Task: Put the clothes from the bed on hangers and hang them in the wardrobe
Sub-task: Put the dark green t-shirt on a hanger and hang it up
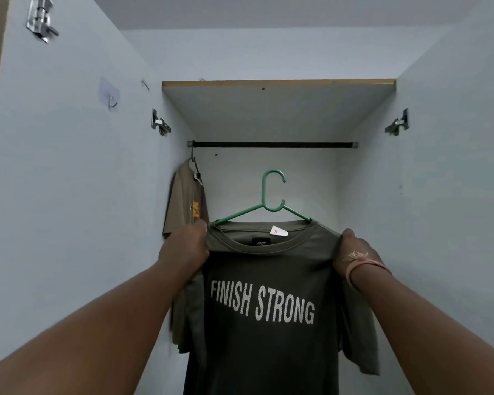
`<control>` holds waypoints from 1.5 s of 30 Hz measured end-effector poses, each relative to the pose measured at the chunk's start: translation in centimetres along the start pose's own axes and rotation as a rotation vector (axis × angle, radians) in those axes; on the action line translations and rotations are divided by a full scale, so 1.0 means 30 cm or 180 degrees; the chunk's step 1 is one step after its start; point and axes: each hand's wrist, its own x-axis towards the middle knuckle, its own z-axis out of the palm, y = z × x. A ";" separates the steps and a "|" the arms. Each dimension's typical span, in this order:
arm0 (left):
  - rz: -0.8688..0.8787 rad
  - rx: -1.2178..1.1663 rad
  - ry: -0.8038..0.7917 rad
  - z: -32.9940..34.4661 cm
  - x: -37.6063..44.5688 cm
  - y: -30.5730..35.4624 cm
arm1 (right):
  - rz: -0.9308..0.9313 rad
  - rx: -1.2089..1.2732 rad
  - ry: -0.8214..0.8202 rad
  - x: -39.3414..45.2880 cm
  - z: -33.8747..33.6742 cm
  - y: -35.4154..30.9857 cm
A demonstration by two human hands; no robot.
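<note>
**Dark T-shirt on a green hanger, held up before the wardrobe rail**

At the centre of the frame, both hands hold a dark olive T-shirt [264, 332] up inside the open wardrobe [268, 109]. The fabric is a soft, matte knit with a ribbed round collar, a small black label inside the neck and a white tag beside it. Blocky, dotted pale letters read "FINISH STRONG" across the chest.

The shirt sits on a green hanger [271, 195] of thin, smooth plastic, with sloped arms and an open C-shaped hook. The hook is below the rail and not touching it.

The left hand [184, 249], left of centre, has its fingers curled round the shirt's shoulder. The right hand [351, 252], right of centre, pinches the other shoulder, bunching the cloth; a pinkish thread band circles its wrist.

Above, in the middle of the frame, a dark round rail [271, 144] with metal end caps runs beneath a flat shelf board with a raw wooden edge. At the rail's left end, a tan T-shirt [184, 203] with an orange print hangs from a dark hanger [194, 163].

The wardrobe walls are smooth and pale. Metal hinges show at mid-left and mid-right, and a clear adhesive hook [110, 95] sticks to the upper-left door.
</note>
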 end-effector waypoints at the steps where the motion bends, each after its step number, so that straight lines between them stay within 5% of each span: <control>1: -0.0020 0.0011 0.0067 0.027 0.017 -0.008 | -0.0004 0.0046 -0.0045 0.032 0.032 -0.002; 11: -0.0644 0.0391 0.0105 0.187 0.264 -0.057 | -0.0298 0.1522 -0.0870 0.443 0.301 -0.101; 15: -0.0832 0.0330 0.0159 0.224 0.377 -0.070 | -0.0656 0.1666 -0.0831 0.584 0.382 -0.165; 25: -0.0563 0.0363 -0.0629 0.291 0.581 -0.130 | -0.0784 0.1795 -0.0866 0.903 0.670 -0.297; 35: -0.0515 0.0574 -0.0576 0.315 0.804 -0.335 | -0.0670 0.2636 -0.1423 1.174 0.827 -0.603; 45: -0.0048 0.1012 0.0475 0.296 1.024 -0.379 | -0.0474 0.2658 -0.0606 1.390 0.895 -0.832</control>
